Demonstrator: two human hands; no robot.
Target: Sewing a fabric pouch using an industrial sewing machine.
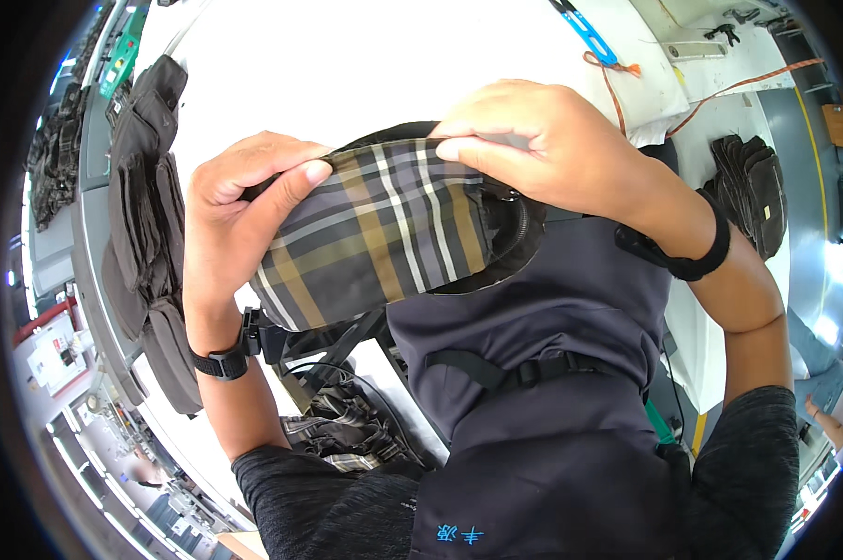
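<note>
A plaid fabric pouch (pixel 375 224) in grey, tan, black and white is held up in front of my body. Its top edge is pinched at the left corner by my left hand (pixel 239 201), thumb toward me. Farther along the same edge, my right hand (pixel 557 140) grips it between thumb and fingers. Dark fabric shows behind the plaid, along the top and at the right end, where a curved edge that looks like a zipper (pixel 522 229) is visible. The fingers behind the cloth are partly hidden.
Stacked dark fabric bags (pixel 146 196) line the table's left edge. At the far right lie blue-handled snips (pixel 585 33) and an orange-brown cord (pixel 612 93). More dark pieces (pixel 750 191) sit to the right. Plaid pieces (pixel 351 425) are bunched below my left forearm.
</note>
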